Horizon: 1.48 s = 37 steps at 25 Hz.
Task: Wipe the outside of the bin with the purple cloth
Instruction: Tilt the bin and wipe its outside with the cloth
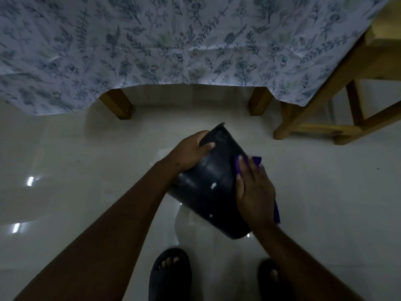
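Note:
A dark round bin [208, 185] is held tilted above the pale floor, its rim pointing away from me and its base toward my feet. My left hand [191, 152] grips the rim at the bin's upper left, thumb over the edge. My right hand [255, 192] lies flat on the bin's right side and presses the purple cloth [257, 160] against the wall. The cloth shows only above my fingers and below my palm; the rest is hidden under the hand. A few small white specks mark the bin's side.
A table under a blue floral tablecloth [173, 44] fills the top, with wooden legs [118, 105] beneath it. A wooden chair [338, 109] stands at the right. Glossy pale tiles [86, 159] lie all around. My feet in dark slippers [170, 274] are at the bottom.

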Each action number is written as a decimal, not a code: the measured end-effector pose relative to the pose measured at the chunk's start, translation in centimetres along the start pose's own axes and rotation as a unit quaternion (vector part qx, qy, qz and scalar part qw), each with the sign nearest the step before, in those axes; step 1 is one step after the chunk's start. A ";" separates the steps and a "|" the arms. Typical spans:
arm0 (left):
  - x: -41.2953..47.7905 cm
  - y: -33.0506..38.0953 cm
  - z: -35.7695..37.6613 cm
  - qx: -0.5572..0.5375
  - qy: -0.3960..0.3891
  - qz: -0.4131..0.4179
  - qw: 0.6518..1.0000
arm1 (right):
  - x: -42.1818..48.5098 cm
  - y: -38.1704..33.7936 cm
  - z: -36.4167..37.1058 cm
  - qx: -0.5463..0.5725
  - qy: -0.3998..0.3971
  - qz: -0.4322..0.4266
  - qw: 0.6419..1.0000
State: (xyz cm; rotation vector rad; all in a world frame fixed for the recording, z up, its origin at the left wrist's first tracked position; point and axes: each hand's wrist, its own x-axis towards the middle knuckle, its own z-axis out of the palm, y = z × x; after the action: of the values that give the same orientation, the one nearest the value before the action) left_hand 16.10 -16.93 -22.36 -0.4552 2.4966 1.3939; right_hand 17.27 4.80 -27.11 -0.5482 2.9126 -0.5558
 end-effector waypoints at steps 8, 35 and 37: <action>1.5 -0.3 1.1 0.125 0.063 -0.027 0.990 | -3.6 -1.2 1.3 0.007 -0.042 -0.026 0.999; 3.3 1.2 1.3 0.139 0.038 -0.025 0.989 | -1.5 -1.9 1.7 0.030 -0.027 -0.043 0.998; 3.6 1.3 1.0 0.138 0.044 -0.025 0.989 | 2.6 -1.7 0.8 0.111 -0.020 0.078 0.991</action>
State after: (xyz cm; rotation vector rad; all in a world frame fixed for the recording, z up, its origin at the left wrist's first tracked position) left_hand 12.36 -15.93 -23.12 -0.5257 2.6750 1.0096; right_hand 15.62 2.10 -27.30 -0.2956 2.7750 -0.8213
